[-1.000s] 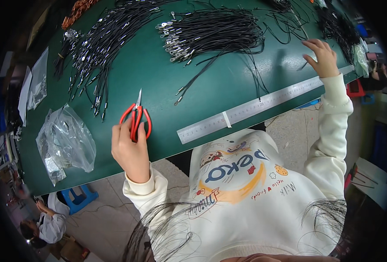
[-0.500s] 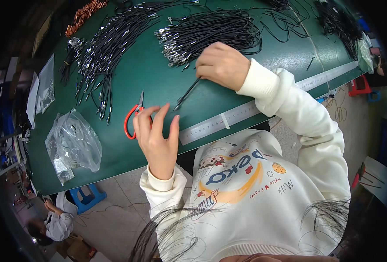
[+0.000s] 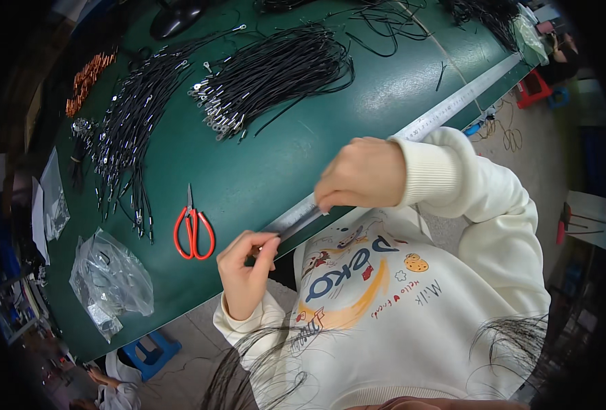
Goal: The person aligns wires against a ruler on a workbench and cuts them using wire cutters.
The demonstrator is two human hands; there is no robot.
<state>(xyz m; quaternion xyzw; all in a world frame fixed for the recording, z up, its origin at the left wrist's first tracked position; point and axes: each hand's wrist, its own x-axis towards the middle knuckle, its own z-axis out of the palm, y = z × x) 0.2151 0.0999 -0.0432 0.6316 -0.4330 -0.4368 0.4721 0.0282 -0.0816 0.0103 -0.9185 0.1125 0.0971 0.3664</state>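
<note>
Along the near edge of the green table lies a steel ruler (image 3: 439,113). Over its near end, my left hand (image 3: 247,268) is closed in a pinch, thumb against fingertips. My right hand (image 3: 362,173) bends down over the ruler a little farther right, its fingers closed. Between the two hands a thin black cable (image 3: 299,227) seems to run along the ruler, partly blurred; its ends are hidden by my fingers. Red-handled scissors (image 3: 194,236) lie to the left of my left hand, blades pointing away.
Beyond my hands is a bundle of black cables (image 3: 276,75) with silver ring terminals. Another cable pile (image 3: 129,130) spreads at left, near copper-coloured pieces (image 3: 90,82). A clear plastic bag (image 3: 115,277) rests at the left edge. A blue stool (image 3: 154,355) stands below.
My right hand has come from the cable bundle down to the ruler with the black cable. My left hand, open before, is now pinched at the ruler's end. The view has shifted.
</note>
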